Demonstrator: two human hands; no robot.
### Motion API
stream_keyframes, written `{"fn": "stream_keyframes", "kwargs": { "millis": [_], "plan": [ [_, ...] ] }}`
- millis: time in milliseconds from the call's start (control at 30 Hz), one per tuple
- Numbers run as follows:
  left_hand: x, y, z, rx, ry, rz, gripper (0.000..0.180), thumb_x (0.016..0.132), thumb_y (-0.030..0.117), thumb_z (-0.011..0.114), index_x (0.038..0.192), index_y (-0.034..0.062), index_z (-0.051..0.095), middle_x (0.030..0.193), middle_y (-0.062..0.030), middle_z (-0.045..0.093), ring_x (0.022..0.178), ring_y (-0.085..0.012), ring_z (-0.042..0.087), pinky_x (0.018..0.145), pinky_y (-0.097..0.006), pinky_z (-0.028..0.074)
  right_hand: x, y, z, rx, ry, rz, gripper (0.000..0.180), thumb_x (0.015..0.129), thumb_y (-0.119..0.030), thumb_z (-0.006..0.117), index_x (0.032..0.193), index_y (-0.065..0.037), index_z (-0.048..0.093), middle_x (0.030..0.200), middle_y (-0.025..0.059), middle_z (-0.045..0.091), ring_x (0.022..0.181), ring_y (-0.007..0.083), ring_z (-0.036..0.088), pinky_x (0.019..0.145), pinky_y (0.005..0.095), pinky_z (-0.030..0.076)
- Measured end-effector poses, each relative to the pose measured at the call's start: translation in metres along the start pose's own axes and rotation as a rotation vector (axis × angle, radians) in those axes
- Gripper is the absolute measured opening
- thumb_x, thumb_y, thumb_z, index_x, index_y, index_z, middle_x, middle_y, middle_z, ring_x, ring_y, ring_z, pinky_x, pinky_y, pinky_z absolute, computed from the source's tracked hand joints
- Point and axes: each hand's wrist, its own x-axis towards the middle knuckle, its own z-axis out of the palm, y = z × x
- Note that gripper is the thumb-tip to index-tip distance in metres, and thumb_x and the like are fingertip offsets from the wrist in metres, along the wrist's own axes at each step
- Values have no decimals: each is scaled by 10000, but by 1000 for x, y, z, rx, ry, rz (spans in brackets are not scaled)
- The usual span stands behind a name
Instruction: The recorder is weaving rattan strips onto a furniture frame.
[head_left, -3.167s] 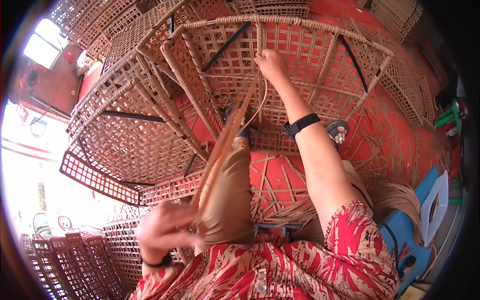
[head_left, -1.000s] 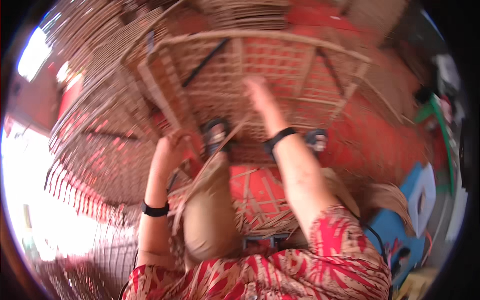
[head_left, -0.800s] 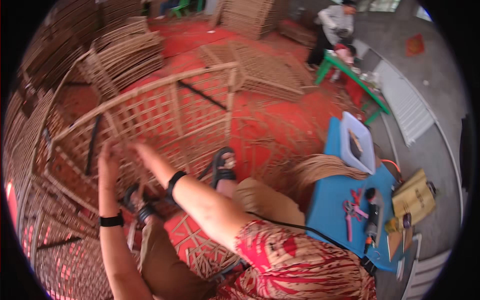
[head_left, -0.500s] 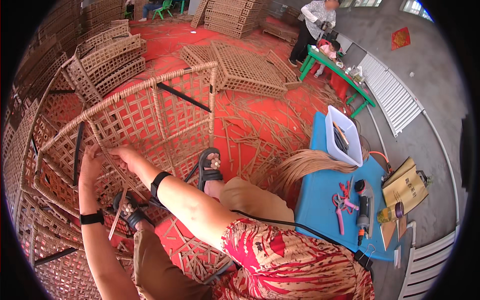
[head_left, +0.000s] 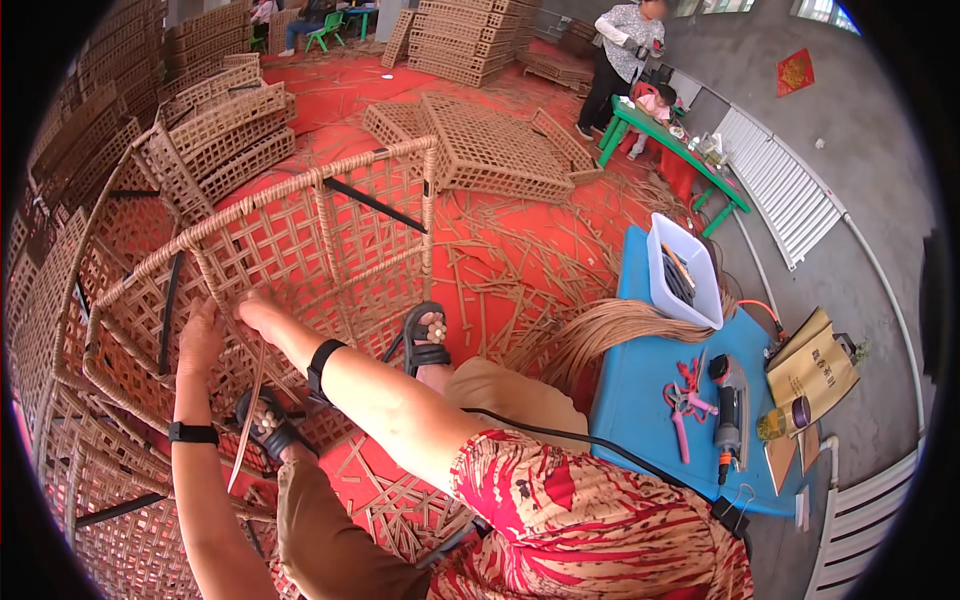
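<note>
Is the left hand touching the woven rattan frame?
Touching. The head view shows the left hand laid flat on the lattice of the woven rattan frame, with no gap visible under the palm.

A blue counter [head_left: 640,385] carries a white bin [head_left: 683,270], pink pliers [head_left: 685,410] and a power tool [head_left: 729,415]. Woven panels [head_left: 490,150] lie stacked on the red floor [head_left: 560,225] beyond.

Short-sleeved top in red with a tan and white leaf-like print; tan trousers. Black band on each wrist, behind the left hand [head_left: 200,338] and the right hand [head_left: 262,312]. Black strap sandals with pale bead ornaments; a thin black cable runs across the lap.
</note>
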Motion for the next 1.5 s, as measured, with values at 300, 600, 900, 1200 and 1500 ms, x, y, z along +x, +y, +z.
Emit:
{"fn": "stream_keyframes", "kwargs": {
  "millis": [300,600,900,1200,1500],
  "plan": [
    [-77,4,-10,-240,-170,-77,278,943,230,455,1094,22,560,997,-183,536,993,-364,526,860,-459,426,-34,-51,5,-101,21,-206,366,779,-385,647,724,-30,578,640,160,601,596,310,590,584,456,419],
    [-399,29,-89,-553,113,-709,423,981,334,468,697,26,529,538,-47,478,525,-143,473,601,-305,421,-35,-66,28,-470,474,-161,172,800,-90,499,845,20,623,887,241,653,862,370,640,714,477,500],
    [-531,19,-154,168,-173,-1117,380,852,323,589,672,-12,607,591,-177,567,541,-283,541,550,-412,406,-5,-14,-14,-497,-132,-515,140,816,-123,642,904,-18,609,788,204,636,714,334,627,622,426,492],
    [-256,10,-58,-118,228,-263,231,908,218,567,1019,16,575,801,-184,584,742,-272,604,682,-364,467,-19,-16,-34,324,-421,-96,236,909,-74,598,1138,-15,600,941,47,690,690,83,538,602,220,441],
    [-13,2,25,-394,304,-237,312,859,219,669,1066,-13,641,890,-117,669,870,-171,625,776,-300,490,-18,-7,-20,429,-319,91,232,920,-97,588,1144,-36,606,789,-10,628,627,86,542,561,240,445]
  ]
}}
